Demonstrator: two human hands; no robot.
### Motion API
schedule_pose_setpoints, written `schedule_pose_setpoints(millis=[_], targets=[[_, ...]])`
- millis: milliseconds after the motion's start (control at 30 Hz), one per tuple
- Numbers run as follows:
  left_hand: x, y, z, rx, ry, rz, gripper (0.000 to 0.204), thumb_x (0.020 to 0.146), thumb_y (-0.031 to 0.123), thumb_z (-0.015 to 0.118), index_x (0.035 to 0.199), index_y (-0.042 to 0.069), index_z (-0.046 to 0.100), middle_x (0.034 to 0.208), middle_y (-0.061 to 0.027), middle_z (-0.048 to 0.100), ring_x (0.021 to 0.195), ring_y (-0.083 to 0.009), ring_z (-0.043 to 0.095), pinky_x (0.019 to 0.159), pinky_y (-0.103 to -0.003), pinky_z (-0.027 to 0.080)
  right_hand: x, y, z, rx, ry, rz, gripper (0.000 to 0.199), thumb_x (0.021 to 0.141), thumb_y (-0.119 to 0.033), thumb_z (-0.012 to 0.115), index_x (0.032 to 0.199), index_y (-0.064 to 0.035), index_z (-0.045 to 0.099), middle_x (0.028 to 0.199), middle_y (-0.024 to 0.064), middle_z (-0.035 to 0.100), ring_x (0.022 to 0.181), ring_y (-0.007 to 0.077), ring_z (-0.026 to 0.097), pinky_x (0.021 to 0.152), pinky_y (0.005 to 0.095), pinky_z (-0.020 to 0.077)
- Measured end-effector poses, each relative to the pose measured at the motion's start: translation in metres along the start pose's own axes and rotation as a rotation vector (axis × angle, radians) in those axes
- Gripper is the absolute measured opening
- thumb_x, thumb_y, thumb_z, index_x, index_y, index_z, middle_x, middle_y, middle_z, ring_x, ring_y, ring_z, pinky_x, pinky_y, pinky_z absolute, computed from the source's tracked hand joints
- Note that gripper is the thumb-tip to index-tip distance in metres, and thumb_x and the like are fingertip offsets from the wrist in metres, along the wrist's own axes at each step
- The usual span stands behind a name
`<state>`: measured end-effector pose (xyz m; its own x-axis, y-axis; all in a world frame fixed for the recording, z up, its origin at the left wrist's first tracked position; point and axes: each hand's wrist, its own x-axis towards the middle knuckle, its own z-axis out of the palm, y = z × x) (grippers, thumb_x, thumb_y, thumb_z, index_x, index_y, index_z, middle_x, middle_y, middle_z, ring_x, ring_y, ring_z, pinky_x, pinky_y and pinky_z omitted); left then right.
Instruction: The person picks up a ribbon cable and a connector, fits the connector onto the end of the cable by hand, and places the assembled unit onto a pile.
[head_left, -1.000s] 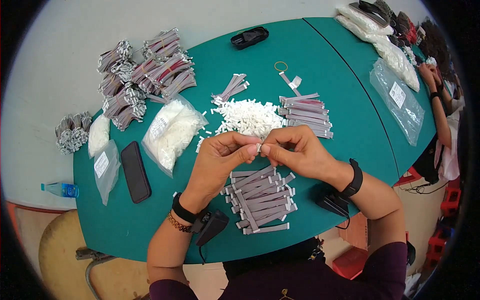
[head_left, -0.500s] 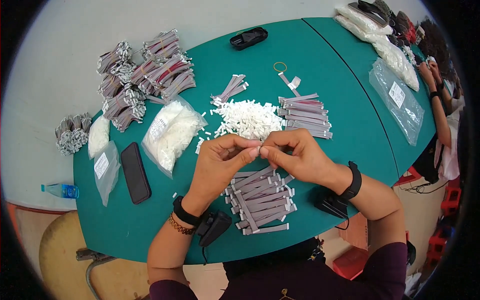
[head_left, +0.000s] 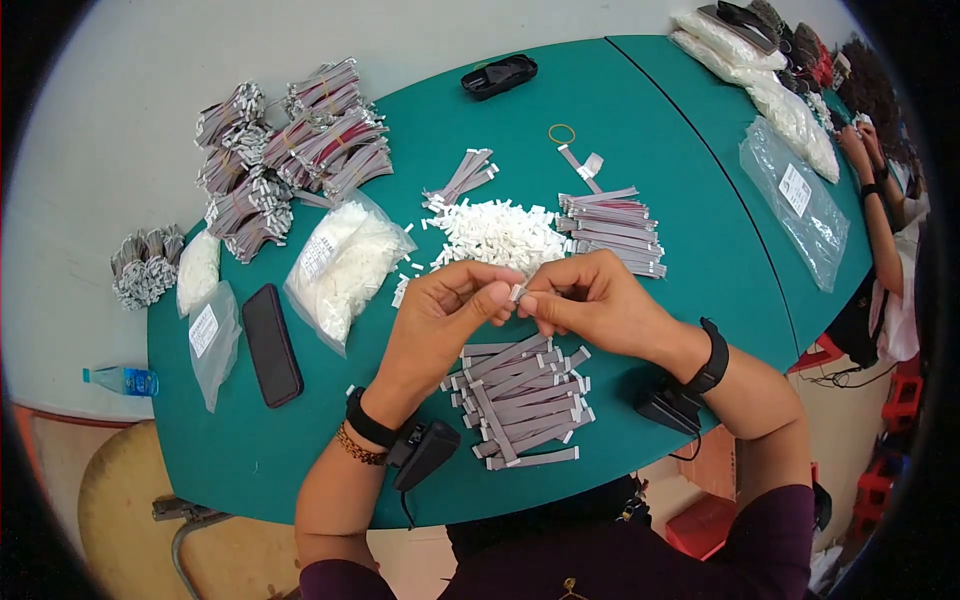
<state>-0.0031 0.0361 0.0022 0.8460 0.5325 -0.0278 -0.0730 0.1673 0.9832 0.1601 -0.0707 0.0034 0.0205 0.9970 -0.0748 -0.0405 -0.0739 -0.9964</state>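
Note:
My left hand (head_left: 440,315) and my right hand (head_left: 600,305) meet over the middle of the table, thumbs and forefingers pinched together. A small white connector (head_left: 517,293) shows between their fingertips; whether a cable is attached to it is hidden by the fingers. Just beyond the hands spreads a heap of small white connector pieces (head_left: 500,232). On the near side lies a loose pile of short grey ribbon cables (head_left: 530,405) with white ends. To the right of the heap is a neater stack of grey ribbon cables (head_left: 610,230).
Bundled cables (head_left: 325,145) are piled at the far left. Nearby are a bag of white pieces (head_left: 345,260), a phone (head_left: 272,345) and a bottle (head_left: 122,381). A black case (head_left: 498,76) and a rubber band (head_left: 562,133) lie farther back. Another person's hands (head_left: 862,145) work at the right.
Both hands have shifted slightly, and the fingertips have parted a little, so more of the white connector shows between them. The cable piles look the same.

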Motion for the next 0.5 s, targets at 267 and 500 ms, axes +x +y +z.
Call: schedule_pose_setpoints(millis=[267, 500], targets=[[-0.0004, 0.0054, -0.0052, 0.338, -0.127, -0.014, 0.022, 0.094, 0.023, 0.048, 0.083, 0.004, 0.051, 0.065, 0.0033, 0.042, 0.06, -0.0044, 0.036, 0.053, -0.02, 0.029, -0.0013, -0.001, 0.0026, 0.022, -0.014, -0.016, 0.018, 0.088, -0.015, 0.056, 0.079, -0.001, 0.062, 0.062, -0.0008, 0.058, 0.055, 0.002, 0.046, 0.047, 0.0192, 0.0349], [-0.0009, -0.0029, -0.002, 0.29, -0.153, 0.043, 0.022, 0.095, 0.022, 0.046, 0.08, 0.005, 0.047, 0.065, 0.0043, 0.04, 0.058, -0.0034, 0.033, 0.051, -0.02, 0.026, -0.0039, -0.0033, 0.0057, 0.006, -0.035, 0.017, 0.021, 0.089, -0.016, 0.056, 0.076, -0.0007, 0.061, 0.061, -0.0004, 0.057, 0.054, 0.0021, 0.047, 0.047, 0.0181, 0.0336]])
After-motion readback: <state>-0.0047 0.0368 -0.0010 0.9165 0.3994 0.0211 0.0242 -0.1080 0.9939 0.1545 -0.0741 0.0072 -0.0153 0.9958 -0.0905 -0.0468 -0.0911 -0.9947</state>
